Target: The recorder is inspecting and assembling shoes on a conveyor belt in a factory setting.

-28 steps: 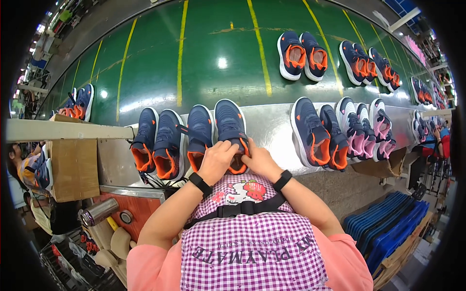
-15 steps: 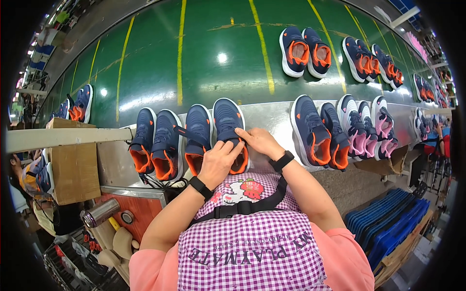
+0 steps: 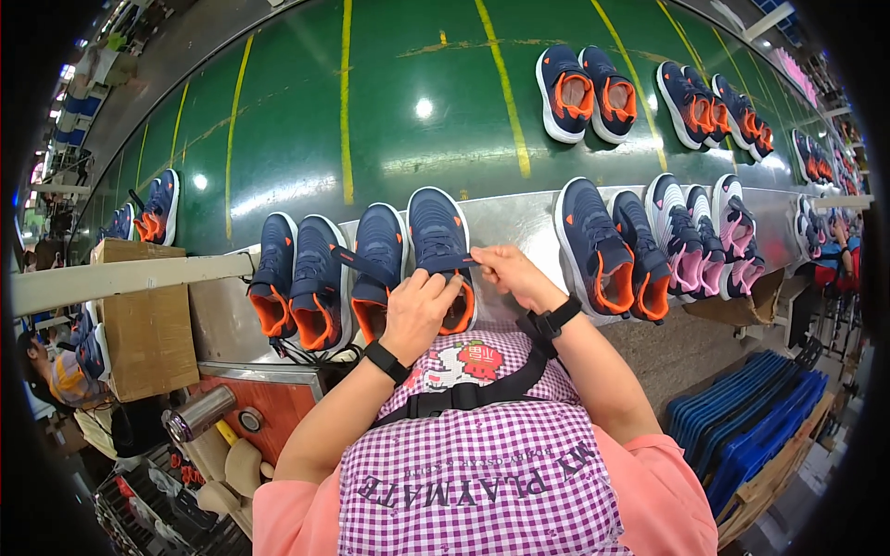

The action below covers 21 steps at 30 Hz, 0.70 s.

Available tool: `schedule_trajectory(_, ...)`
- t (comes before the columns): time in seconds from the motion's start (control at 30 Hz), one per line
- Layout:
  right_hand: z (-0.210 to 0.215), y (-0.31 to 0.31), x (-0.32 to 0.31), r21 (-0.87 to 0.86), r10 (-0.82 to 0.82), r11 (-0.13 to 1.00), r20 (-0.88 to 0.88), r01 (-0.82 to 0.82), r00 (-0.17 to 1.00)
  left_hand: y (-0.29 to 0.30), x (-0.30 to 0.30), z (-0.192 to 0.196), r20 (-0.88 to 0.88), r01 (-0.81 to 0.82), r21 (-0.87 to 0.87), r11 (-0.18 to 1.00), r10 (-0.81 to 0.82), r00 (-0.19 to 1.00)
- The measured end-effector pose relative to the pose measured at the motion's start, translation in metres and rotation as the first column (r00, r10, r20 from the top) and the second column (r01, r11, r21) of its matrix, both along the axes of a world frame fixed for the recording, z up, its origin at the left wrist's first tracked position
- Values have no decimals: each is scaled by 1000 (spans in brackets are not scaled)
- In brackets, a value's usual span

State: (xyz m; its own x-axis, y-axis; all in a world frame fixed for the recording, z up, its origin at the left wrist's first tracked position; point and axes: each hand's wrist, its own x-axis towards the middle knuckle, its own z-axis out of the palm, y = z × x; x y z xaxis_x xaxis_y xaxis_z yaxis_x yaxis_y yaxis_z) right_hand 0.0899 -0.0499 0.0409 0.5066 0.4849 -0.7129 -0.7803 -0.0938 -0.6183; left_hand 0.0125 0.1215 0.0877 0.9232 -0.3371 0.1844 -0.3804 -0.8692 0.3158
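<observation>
Apron (image 3: 482, 482) up close is purple check, with bold dark lettering and a smaller line of print, upside down from here, plus a red-and-white cartoon patch (image 3: 475, 363) near the top. Just past it, the left hand (image 3: 414, 310) is half curled over the opening of a navy shoe (image 3: 434, 215) with orange lining; can't tell if those fingers are really gripping anything. The right hand (image 3: 513, 276) is pinched closed on the free end of the shoe's strap (image 3: 449, 263). That's the new bit: half a second ago it was over the top of the shoe, now it's out to the right with the strap pulled straight across. I'd read that as the strap being loose, not fastened down. The shoe sits toe-away on the metal table (image 3: 519, 222), right beside another navy shoe (image 3: 379, 232) whose strap pokes out left. Both straps have tiny orangey marks, too small to make out. Further right are some pink-lined shoes (image 3: 669, 208), then beyond it all a green surface (image 3: 417, 139) with yellow stripes and more navy pairs (image 3: 564, 74).
</observation>
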Motion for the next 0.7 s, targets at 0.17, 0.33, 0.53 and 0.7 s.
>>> schedule_trajectory(0.17, -3, -4, -14, 93, -72, 993, -69, 78, 995, 0, 2, 5, 10, 14, 20, 1000, -14, 1000)
schedule_trajectory(0.33, -17, 0, -20, 90, -92, 991, -54, 97, 994, 1, 4, 3, 17, 8, 10, 1000, -8, 1000)
schedule_trajectory(0.53, -22, -3, -28, 137, -9, 990, -216, 39, 976, 1, 4, 1, 28, 24, -10, 1000, -24, 999)
schedule_trajectory(0.7, -25, -2, -32, 43, 86, 996, -208, -79, 974, 0, 5, 2, 6, 1, -30, 1000, -1, 1000)
